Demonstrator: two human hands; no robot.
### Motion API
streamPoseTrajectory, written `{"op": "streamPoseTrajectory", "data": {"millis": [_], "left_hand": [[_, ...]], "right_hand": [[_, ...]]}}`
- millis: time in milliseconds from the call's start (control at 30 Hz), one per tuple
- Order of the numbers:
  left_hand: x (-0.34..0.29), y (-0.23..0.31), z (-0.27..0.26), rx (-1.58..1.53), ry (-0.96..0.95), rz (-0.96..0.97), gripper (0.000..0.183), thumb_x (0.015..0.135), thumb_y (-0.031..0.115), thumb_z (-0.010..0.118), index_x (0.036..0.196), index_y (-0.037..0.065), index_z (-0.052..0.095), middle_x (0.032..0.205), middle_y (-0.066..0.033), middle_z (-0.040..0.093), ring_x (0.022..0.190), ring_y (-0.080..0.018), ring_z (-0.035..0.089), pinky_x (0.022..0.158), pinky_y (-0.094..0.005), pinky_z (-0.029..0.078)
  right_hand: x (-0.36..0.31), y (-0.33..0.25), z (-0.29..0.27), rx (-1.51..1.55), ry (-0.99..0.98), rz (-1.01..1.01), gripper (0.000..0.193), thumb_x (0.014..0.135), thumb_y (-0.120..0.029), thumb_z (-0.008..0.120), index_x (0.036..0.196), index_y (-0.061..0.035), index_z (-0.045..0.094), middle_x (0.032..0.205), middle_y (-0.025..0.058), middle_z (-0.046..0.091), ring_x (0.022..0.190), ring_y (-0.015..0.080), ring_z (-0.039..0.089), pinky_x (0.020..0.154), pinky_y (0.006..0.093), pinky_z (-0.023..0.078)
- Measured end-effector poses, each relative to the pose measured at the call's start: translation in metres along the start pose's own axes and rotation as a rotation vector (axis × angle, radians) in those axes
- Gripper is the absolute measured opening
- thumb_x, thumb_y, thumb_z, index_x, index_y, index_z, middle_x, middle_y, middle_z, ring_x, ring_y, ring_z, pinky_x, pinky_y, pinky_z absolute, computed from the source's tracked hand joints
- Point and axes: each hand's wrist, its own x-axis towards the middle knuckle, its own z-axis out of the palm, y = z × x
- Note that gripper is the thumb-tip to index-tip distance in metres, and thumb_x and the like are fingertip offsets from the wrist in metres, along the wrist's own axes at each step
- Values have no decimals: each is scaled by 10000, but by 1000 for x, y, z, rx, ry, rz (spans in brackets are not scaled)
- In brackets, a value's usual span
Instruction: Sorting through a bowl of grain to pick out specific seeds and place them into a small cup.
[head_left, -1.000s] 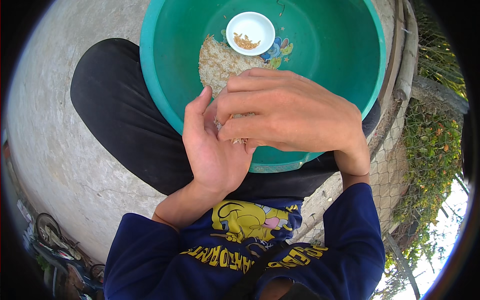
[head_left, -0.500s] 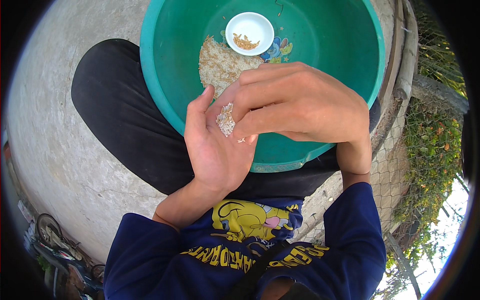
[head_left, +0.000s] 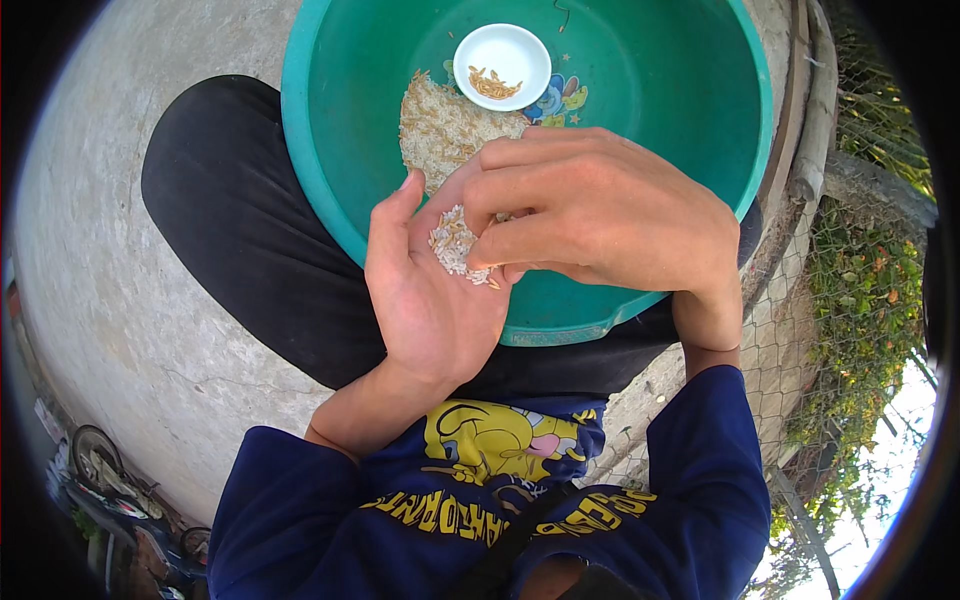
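My left hand (head_left: 425,290) is turned palm up and cups a small heap of rice (head_left: 455,245), white grains mixed with some brown unhusked ones. Over that palm, my right hand (head_left: 610,215) bends down with thumb and fingers drawn together at the heap's edge. Whatever its fingertips pinch is hidden. Both hands are above the near part of a green plastic basin (head_left: 680,90). Inside the basin, beyond my hands, a pile of rice with husked and unhusked grains (head_left: 440,125) is spread. A small white bowl (head_left: 520,50) beside that pile holds brown unhusked grains (head_left: 492,84).
My legs in black trousers (head_left: 220,190) flank the basin on the concrete floor (head_left: 110,250). Wooden poles (head_left: 810,120), a wire fence (head_left: 770,320) and plants (head_left: 865,290) line the right side. A motorbike (head_left: 130,500) stands at the lower left.
My right fingers have shifted slightly over the left palm, and more of the rice heap there now shows. The basin and bowl appear moved very slightly right in view.
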Motion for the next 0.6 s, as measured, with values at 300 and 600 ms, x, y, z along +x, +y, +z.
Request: {"op": "streamPoseTrajectory", "data": {"millis": [300,600], "left_hand": [[1,-1,3,-31,62,-14,584,1028,449,335,1321,-26,507,1226,-80,603,1158,-180,556,991,-316,427],[1,-3,10,-22,42,26,682,1017,454,348,1409,-99,426,1266,-105,569,1131,-172,541,990,-305,412]], "right_hand": [[-2,5,1,-13,17,-26,183,689,10,676,870,-7,693,847,91,639,856,297,659,697,406,537],[0,5,-8,155,171,-54,221,712,-3,757,920,-62,711,893,51,700,760,241,699,609,306,547]]}}
